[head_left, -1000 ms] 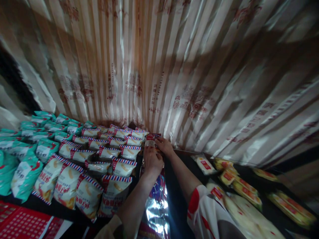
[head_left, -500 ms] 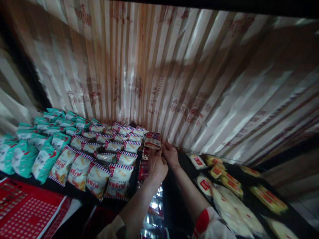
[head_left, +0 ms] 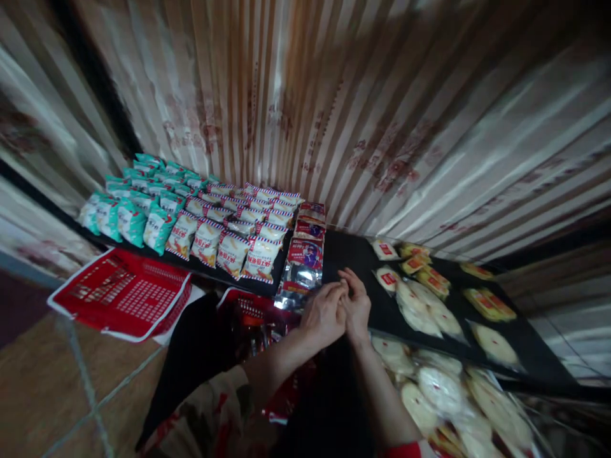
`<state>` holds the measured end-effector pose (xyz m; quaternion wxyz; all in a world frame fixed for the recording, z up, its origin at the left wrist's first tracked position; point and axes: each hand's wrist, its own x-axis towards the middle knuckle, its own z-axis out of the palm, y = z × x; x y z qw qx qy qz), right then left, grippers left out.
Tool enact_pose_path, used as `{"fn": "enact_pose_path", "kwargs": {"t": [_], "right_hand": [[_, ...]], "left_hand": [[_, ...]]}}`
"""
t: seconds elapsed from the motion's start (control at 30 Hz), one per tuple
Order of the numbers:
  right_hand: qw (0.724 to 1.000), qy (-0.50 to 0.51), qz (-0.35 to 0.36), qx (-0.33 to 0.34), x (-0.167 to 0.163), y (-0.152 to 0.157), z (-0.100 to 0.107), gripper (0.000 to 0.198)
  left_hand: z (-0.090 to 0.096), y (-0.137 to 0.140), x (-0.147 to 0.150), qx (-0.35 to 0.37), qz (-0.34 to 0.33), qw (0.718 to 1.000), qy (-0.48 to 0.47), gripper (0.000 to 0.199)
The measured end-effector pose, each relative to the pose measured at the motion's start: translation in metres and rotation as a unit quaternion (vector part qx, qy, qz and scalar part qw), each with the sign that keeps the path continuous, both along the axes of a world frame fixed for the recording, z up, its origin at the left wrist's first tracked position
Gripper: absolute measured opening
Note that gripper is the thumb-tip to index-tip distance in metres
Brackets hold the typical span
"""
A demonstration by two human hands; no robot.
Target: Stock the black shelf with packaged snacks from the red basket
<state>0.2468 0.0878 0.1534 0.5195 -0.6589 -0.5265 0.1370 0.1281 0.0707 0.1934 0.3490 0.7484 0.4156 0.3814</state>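
Over the front edge of the dark shelf, my left hand (head_left: 324, 315) and my right hand (head_left: 356, 308) meet, fingers curled and touching. Anything pinched between them is hidden and no packet sticks out. Just left of them runs a column of flat dark-red and silver packets (head_left: 305, 253), laid one behind another. White snack bags (head_left: 260, 257) with striped red and blue edges stand in rows to its left. Below my left forearm, a red basket (head_left: 245, 302) holds shiny packets, partly covered by my arm.
Teal snack bags (head_left: 131, 222) fill the shelf's left end. Round pale packs (head_left: 420, 308) and yellow packs (head_left: 489, 304) lie on the right. Another red basket (head_left: 162, 280) is at lower left; more pale packs (head_left: 439, 388) sit below the shelf. A pleated curtain (head_left: 296, 95) hangs behind.
My hands have drawn back from the far packet of the dark-red column and come together near the shelf's front edge. The view has tilted down, showing the baskets and lower packs.
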Motion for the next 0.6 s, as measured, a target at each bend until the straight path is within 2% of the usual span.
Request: {"fn": "enact_pose_path", "kwargs": {"t": [0.1, 0.27, 0.4, 0.47, 0.5, 0.57, 0.6], "right_hand": [[0.999, -0.031, -0.011, 0.008, -0.017, -0.051, -0.017, 0.036], [0.999, -0.039, -0.006, -0.029, -0.048, -0.124, -0.066, 0.032], [0.994, -0.023, 0.029, -0.107, -0.078, -0.148, -0.101, 0.029], [0.983, -0.020, 0.076, -0.167, -0.096, -0.146, -0.114, 0.030], [0.976, -0.015, 0.102, -0.194, -0.106, -0.143, -0.120, 0.031], [0.958, -0.008, 0.152, -0.244, -0.126, -0.133, -0.129, 0.032], [0.948, -0.007, 0.170, -0.268, -0.136, -0.127, -0.133, 0.032]], "left_hand": [[-0.019, -0.041, -0.021, -0.004, -0.054, 0.999, -0.006, 0.044], [-0.061, -0.093, -0.061, -0.046, -0.117, 0.992, 0.004, 0.039], [-0.096, -0.114, -0.091, -0.127, -0.081, 0.988, -0.024, 0.037], [-0.113, -0.116, -0.104, -0.191, -0.006, 0.981, -0.013, 0.032], [-0.122, -0.114, -0.110, -0.224, 0.066, 0.972, 0.012, 0.031], [-0.137, -0.106, -0.121, -0.283, 0.208, 0.934, 0.071, 0.031], [-0.144, -0.099, -0.126, -0.303, 0.258, 0.913, 0.091, 0.031]]}}
